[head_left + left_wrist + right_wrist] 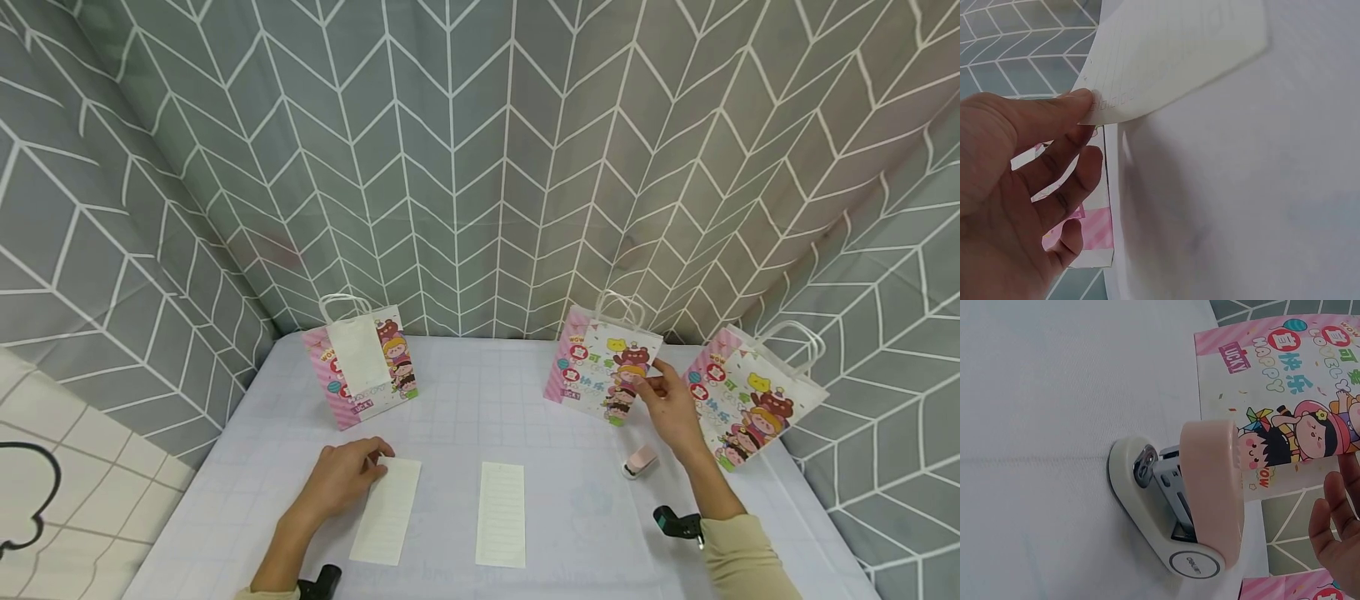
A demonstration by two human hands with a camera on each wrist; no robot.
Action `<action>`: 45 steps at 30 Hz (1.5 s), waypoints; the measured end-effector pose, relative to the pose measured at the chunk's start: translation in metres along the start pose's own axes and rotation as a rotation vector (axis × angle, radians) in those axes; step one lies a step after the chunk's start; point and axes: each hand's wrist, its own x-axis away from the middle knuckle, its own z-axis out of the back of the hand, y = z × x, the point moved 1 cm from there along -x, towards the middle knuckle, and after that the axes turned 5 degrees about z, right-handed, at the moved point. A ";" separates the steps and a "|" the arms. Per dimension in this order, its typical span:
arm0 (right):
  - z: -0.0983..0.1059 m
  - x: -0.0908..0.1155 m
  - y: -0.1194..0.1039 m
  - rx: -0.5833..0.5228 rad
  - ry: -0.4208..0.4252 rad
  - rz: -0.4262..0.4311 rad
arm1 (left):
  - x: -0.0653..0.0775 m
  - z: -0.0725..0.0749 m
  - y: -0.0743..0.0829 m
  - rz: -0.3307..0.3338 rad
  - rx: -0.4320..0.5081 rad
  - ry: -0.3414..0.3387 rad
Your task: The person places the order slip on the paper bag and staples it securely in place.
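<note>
My left hand (341, 482) pinches a corner of a lined paper slip (386, 515) between thumb and forefinger. In the left wrist view that slip (1172, 56) bends up from the white tabletop, its other fingers loosely curled below. My right hand (671, 408) grips the right side of the middle paper gift bag (592, 371), thumb on the printed front; the fingers behind are partly hidden. The bag stands upright with its white handles up. Near that hand lies a pink and white stapler (1210, 494), which is large in the right wrist view.
A second lined slip (501, 515) lies flat in the middle of the table (457, 400). One gift bag (405, 392) stands at the left with a blank-looking slip (360, 354) on its front. Another bag (750, 400) leans at the right. Patterned curtains (480, 167) surround the table.
</note>
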 end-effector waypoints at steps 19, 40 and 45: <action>-0.026 -0.005 -0.017 0.018 -0.028 0.055 | 0.000 0.007 0.012 -0.064 0.035 0.057; -0.050 -0.007 -0.038 -0.045 -0.083 0.032 | 0.001 0.017 0.030 -0.187 0.181 0.164; -0.056 -0.007 -0.040 -0.069 -0.084 0.063 | -0.002 0.018 0.035 -0.175 0.216 0.163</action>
